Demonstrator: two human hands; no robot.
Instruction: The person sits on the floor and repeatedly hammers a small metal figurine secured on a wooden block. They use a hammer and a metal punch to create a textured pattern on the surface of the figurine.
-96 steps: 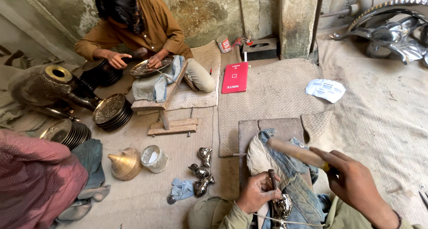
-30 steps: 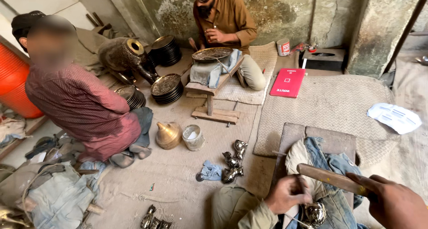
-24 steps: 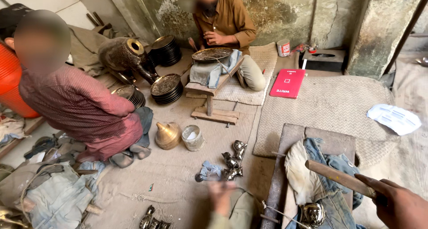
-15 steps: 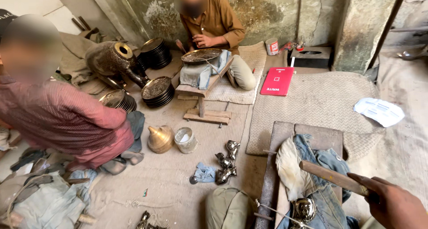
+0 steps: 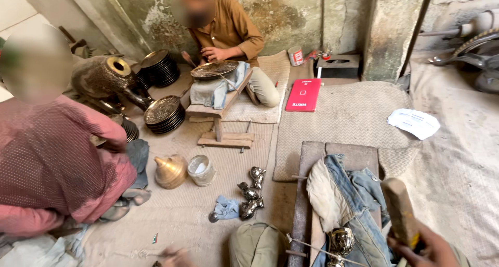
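Wooden mallet (image 5: pixel 399 207) stands nearly upright in the right hand (image 5: pixel 429 249), gripped low on the handle, just right of the small shiny metal piece (image 5: pixel 340 241) resting on cloth padding (image 5: pixel 343 194) over the low desk (image 5: pixel 312 158), probably cushioning it. Left hand (image 5: pixel 174 255) is blurred at the bottom edge near the floor, so I cannot tell its grip.

Right hand (image 5: pixel 434 249) clenched, fingers curled

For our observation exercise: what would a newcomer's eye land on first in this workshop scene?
Probably the red book lying on the woven mat, the brightest colour there. Then the stacks of dark metal plates at left, and the wooden mallet gripped in the right hand at the bottom edge.
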